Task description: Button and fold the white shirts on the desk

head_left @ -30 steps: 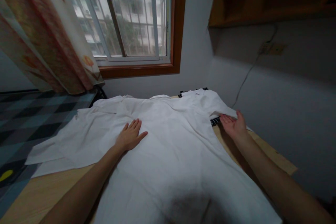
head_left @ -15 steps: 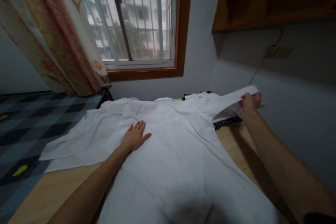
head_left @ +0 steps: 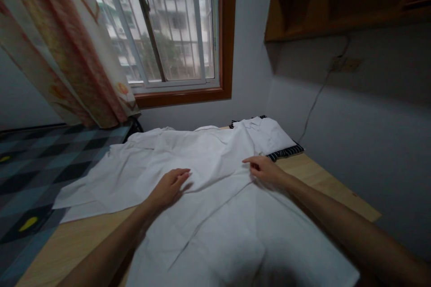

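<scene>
A white shirt (head_left: 205,157) lies spread and wrinkled over a wooden table, its cloth reaching down to the bottom of the view. My left hand (head_left: 170,187) rests lightly at the middle of it, fingers stretched out and holding nothing. On the shirt's right side my right hand (head_left: 266,170) has its fingers curled in at the cloth, the index finger extended along it; the fingertips are partly hidden. A diagonal crease runs through the shirt between the hands. Just beyond my right hand is a folded white collared garment (head_left: 269,134) on a black striped cloth (head_left: 286,152).
The wooden tabletop (head_left: 336,184) shows at the right and lower left. A checked bed cover (head_left: 30,175) borders it on the left. Behind are a curtain (head_left: 67,45) and a barred window (head_left: 175,31). A wooden shelf (head_left: 303,22) and a cable (head_left: 313,107) are at the right wall.
My right hand has come down and left from the far right, bringing the raised sleeve inward across the shirt. My left hand has turned slightly, and its spread fingers have drawn together.
</scene>
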A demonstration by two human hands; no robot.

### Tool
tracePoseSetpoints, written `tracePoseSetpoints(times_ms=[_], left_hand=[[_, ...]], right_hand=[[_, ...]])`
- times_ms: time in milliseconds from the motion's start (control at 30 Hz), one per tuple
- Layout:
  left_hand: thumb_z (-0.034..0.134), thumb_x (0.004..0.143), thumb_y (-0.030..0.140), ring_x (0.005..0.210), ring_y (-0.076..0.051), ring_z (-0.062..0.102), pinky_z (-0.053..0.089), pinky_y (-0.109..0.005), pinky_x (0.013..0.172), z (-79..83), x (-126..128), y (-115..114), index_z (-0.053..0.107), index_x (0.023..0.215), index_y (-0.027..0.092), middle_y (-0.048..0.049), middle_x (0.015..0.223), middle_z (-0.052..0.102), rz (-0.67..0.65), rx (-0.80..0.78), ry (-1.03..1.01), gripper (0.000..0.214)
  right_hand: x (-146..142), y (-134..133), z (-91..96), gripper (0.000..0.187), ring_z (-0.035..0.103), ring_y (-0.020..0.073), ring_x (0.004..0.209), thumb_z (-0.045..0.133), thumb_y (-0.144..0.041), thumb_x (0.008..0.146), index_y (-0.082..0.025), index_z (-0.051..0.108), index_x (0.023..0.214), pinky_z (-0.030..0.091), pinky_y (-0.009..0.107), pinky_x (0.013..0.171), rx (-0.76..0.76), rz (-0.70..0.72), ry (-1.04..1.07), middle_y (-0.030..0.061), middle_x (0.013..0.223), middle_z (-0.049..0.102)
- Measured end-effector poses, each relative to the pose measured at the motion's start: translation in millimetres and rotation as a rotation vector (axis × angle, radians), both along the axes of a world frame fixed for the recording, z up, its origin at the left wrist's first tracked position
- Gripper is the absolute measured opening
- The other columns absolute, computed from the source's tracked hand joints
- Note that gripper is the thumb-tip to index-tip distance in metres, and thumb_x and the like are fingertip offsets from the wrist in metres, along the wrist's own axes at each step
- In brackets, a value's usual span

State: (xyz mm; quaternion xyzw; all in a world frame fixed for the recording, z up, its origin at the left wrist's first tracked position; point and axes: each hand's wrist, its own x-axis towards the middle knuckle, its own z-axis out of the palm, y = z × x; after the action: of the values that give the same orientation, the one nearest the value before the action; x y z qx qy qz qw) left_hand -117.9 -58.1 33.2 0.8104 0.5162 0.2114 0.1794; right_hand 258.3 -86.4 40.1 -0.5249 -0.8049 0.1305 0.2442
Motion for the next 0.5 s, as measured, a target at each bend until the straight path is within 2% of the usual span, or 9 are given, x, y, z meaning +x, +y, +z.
tracePoseSetpoints(times_ms=[67,133,200,233,300,367,433,500], left_hand=[[0.045,0.086,0.056,0.094,-0.024,0.063,0.049,-0.035,0.084,8.5,6,-19,0.063,0.12,0.018,-0.0096,0.106,0.068,0.003,-0.09,0.073,0.055],[0.058,0.077,0.053,0.09,-0.025,0.062,0.048,-0.034,0.079,14.5,12,-34,0.067,0.108,0.019,-0.0089,0.101,0.067,-0.005,-0.106,0.196,0.047],[0.058,0.075,0.047,0.086,-0.025,0.061,0.047,-0.035,0.077,18.4,16,-42,0.066,0.085,0.019,-0.0087,0.091,0.066,-0.004,-0.079,0.246,0.031],[0.055,0.077,0.045,0.083,-0.025,0.061,0.047,-0.035,0.076,20.2,17,-43,0.063,0.077,0.019,-0.0082,0.085,0.064,0.001,-0.096,0.209,0.028],[0.049,0.08,0.047,0.077,-0.023,0.062,0.048,-0.035,0.073,24.8,20,-44,0.057,0.072,0.019,-0.0064,0.076,0.063,0.023,-0.242,-0.027,0.03],[0.049,0.08,0.053,0.075,-0.022,0.063,0.051,-0.035,0.07,32.8,23,-42,0.057,0.081,0.019,-0.0054,0.076,0.065,0.074,-0.471,-0.385,0.035],[0.05,0.081,0.056,0.076,-0.023,0.066,0.054,-0.037,0.07,44.9,28,-41,0.059,0.092,0.019,-0.0068,0.081,0.068,0.139,-0.66,-0.689,0.04],[0.047,0.083,0.055,0.078,-0.025,0.068,0.055,-0.039,0.07,60.4,37,-40,0.061,0.1,0.016,-0.0089,0.081,0.069,0.181,-0.779,-0.85,0.045]], right_hand=[[8,15,7.2,0.045,0.061,0.0187,0.084,0.046,-0.014,0.075,-0.015,0.066,0.115,0.047,0.031,0.081,0.127,-0.117,0.091,0.0085,0.098,0.069],[14,29,9.0,0.056,0.058,0.022,0.101,0.046,-0.012,0.071,-0.016,0.059,0.125,0.046,0.036,0.09,0.242,-0.175,0.131,0.011,0.114,0.064],[21,36,3.4,0.073,0.049,0.0266,0.119,0.048,-0.014,0.065,-0.016,0.046,0.138,0.04,0.044,0.101,0.3,-0.117,0.082,0.0136,0.132,0.053],[24,36,-2.0,0.081,0.043,0.0287,0.127,0.049,-0.015,0.063,-0.015,0.039,0.143,0.035,0.047,0.105,0.302,-0.055,0.029,0.0149,0.14,0.047],[31,30,-16.0,0.09,0.031,0.0313,0.137,0.051,-0.019,0.062,-0.013,0.027,0.149,0.027,0.05,0.111,0.286,0.063,-0.076,0.0173,0.15,0.034],[37,19,-31.1,0.094,0.023,0.0317,0.142,0.052,-0.024,0.066,-0.012,0.017,0.152,0.023,0.051,0.112,0.287,0.099,-0.138,0.0186,0.155,0.024],[39,9,-43.6,0.095,0.018,0.0317,0.144,0.054,-0.029,0.071,-0.013,0.009,0.153,0.02,0.052,0.113,0.316,0.045,-0.178,0.0194,0.157,0.018],[35,2,-51.3,0.097,0.017,0.0332,0.144,0.058,-0.037,0.075,-0.013,0.005,0.153,0.018,0.054,0.113,0.343,-0.066,-0.221,0.0208,0.157,0.017]])
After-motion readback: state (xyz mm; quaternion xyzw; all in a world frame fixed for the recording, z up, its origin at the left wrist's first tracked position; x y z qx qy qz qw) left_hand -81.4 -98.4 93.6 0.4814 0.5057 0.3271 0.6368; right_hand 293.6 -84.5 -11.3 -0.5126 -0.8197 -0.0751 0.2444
